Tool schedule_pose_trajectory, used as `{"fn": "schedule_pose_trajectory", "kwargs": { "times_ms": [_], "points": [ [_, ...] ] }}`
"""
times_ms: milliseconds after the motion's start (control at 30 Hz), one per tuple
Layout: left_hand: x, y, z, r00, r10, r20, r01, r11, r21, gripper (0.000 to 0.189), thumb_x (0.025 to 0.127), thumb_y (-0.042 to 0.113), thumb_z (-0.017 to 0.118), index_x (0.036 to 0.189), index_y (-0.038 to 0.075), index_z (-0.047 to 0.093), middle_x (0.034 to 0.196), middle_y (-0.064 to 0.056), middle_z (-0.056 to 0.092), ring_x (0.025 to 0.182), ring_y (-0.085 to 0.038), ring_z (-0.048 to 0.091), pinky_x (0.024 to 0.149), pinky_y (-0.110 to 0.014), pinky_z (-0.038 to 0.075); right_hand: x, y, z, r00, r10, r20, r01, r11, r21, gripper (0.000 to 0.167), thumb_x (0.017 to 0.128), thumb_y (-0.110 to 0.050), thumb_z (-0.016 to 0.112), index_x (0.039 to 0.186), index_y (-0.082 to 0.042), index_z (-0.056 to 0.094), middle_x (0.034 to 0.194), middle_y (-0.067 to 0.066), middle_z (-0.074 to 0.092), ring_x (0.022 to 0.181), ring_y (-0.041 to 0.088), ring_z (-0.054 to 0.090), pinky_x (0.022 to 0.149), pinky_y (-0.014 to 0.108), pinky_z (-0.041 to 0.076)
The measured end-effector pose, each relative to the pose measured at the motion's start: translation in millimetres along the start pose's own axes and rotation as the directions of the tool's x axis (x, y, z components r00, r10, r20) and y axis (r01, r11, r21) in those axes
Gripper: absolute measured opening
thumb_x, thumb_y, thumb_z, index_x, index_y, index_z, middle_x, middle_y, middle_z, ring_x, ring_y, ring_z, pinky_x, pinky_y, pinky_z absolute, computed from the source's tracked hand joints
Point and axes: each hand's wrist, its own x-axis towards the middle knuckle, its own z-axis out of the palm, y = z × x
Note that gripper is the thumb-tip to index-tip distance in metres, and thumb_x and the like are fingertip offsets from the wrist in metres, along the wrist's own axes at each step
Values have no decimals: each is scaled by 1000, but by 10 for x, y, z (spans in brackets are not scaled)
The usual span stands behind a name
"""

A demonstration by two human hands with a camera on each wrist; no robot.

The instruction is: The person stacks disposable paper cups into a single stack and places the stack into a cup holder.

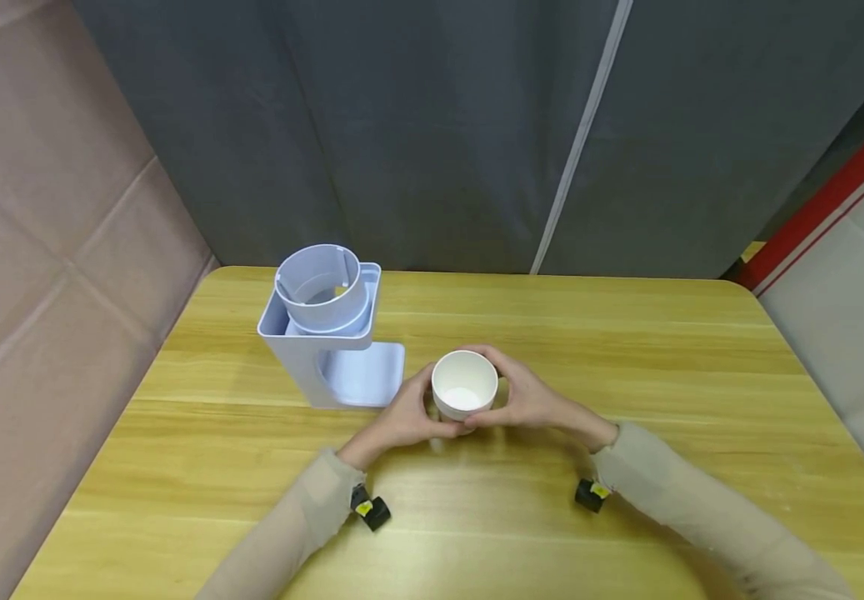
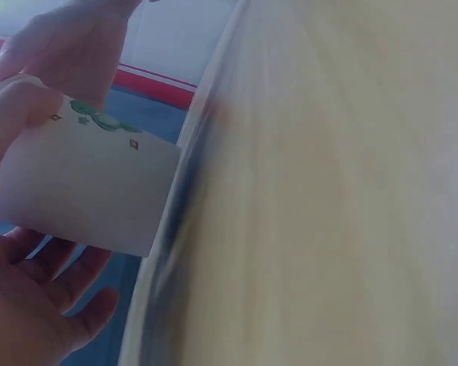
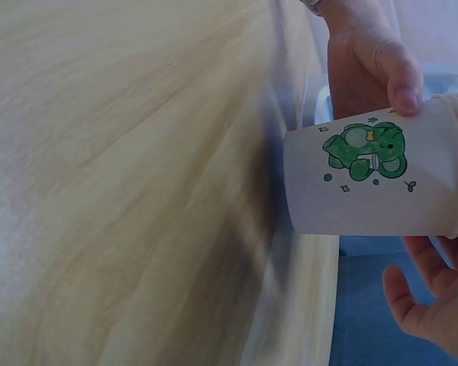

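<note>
Near the middle of the table, both hands hold a stack of white paper cups [image 1: 465,385], its open mouth facing up. The left hand [image 1: 407,414] grips it from the left and the right hand [image 1: 531,402] from the right, with their thumbs close together on the near side. A green cartoon bear is printed on the outer paper cup [image 3: 309,191], and rims lie close together at its top in the right wrist view. The cup's bottom end is just above the wooden surface in both wrist views. Left of the hands stands a pale lavender cup dispenser [image 1: 299,375].
The dispenser has a round upright tube [image 1: 322,315] on top and a flat base [image 1: 372,375] reaching towards the left hand. A grey curtain [image 1: 432,133] hangs behind the wooden table [image 1: 626,325]. Pale padded panels [image 1: 49,250] line the left side.
</note>
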Motion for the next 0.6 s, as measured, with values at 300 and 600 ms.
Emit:
{"fn": "schedule_pose_trajectory", "kwargs": {
  "times_ms": [300,600],
  "points": [
    [19,102,-65,998,50,-40,-47,996,77,77,63,14,84,131,4,48,120,-6,59,103,-18,55,91,-39,44,28,-150,-58,999,-15,-46,15,1000,2,82,65,-8,84,134,-1,42,128,11,53,113,22,49,94,41,41],
    [85,289,-153,997,68,-29,-65,995,77,77,62,13,85,130,5,49,118,-5,60,102,-17,55,91,-39,44,86,-297,-154,995,-75,-64,74,997,-10,83,63,-6,85,134,0,42,127,13,53,113,23,50,95,41,41]
  ]
}}
